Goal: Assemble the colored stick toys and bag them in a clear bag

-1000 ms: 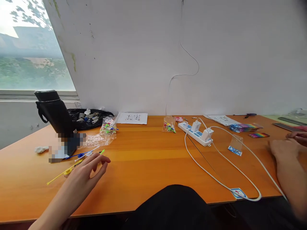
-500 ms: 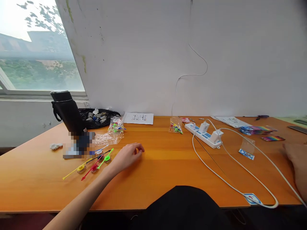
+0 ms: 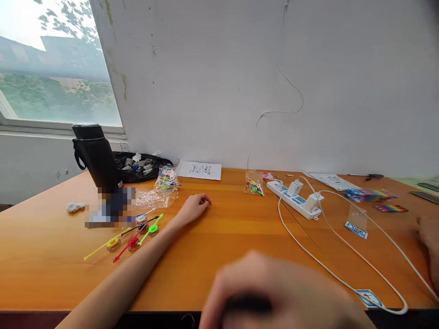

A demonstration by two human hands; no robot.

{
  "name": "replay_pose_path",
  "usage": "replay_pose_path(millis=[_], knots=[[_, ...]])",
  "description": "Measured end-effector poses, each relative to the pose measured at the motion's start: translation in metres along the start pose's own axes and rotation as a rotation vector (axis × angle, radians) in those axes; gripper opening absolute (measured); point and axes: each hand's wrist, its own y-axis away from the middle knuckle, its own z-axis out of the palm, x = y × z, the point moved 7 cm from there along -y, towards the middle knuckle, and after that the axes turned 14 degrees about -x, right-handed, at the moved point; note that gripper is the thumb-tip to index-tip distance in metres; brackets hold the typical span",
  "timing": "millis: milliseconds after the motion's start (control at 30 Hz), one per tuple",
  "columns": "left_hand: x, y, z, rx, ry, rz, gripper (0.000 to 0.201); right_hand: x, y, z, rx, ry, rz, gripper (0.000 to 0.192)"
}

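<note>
My left hand [image 3: 194, 209] rests on the orange-brown table, its fingers loosely curled and a small gap beside the thumb. I see nothing held in it. Left of that wrist lie several plastic arrow spinners on round clear bases: a green one [image 3: 153, 229], a red one [image 3: 133, 242], a yellow one [image 3: 113, 243] and a black one [image 3: 142, 226], with a white and blue one behind. In the near foreground my right hand [image 3: 284, 288] is large and blurred. Its fingers are smeared, and a dark patch shows beneath them.
A black bottle [image 3: 98, 157] stands left, before a black plastic bag [image 3: 146, 167]. Clear bags with small arrows [image 3: 254, 183] lie at the back. A power strip [image 3: 295, 198] trails white cables rightward. Another person's hand [image 3: 428, 237] is at the right edge.
My right hand has come up into the foreground. The left hand has shifted slightly up and forward on the table, and the view has tilted a little.
</note>
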Motion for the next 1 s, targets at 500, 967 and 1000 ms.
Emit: replay_pose_path(millis=[500, 967, 1000], knots=[[0.012, 0.007, 0.003, 0.024, -0.286, 0.028, 0.019, 0.191, -0.021, -0.198, 0.851, 0.233, 0.292, 0.022], [0.006, 0.033, -0.021, 0.139, -0.789, -0.36, 0.045, 0.192, -0.022, -0.197, 0.835, 0.267, 0.316, 0.023], [0.004, 0.033, -0.021, 0.128, -0.78, -0.382, 0.046, 0.192, -0.021, -0.197, 0.835, 0.271, 0.321, 0.023]])
